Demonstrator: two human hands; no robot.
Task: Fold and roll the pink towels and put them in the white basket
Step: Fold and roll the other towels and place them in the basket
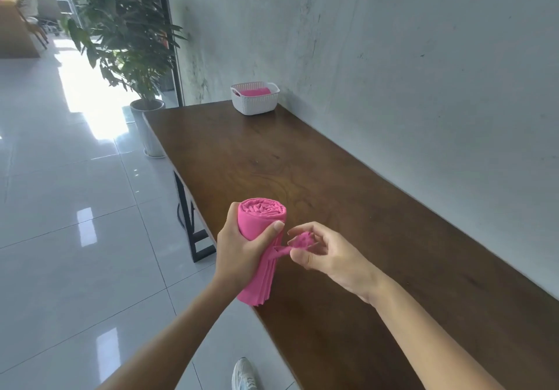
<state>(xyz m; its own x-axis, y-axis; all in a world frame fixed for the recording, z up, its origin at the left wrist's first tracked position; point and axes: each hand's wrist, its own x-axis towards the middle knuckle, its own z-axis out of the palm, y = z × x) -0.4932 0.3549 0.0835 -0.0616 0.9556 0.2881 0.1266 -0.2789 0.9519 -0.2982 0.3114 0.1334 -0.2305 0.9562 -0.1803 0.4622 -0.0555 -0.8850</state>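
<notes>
Left hand (239, 250) gripping upright rolled towel (261, 232)

A lobby-like public interior; glossy tiled floor (75, 208); potted plant (127, 35); bare concrete wall (393, 56); long wooden table (332, 208).

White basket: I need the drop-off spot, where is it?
The white basket sits at the wooden table's far end beside the wall, in the head view's upper middle.
</notes>
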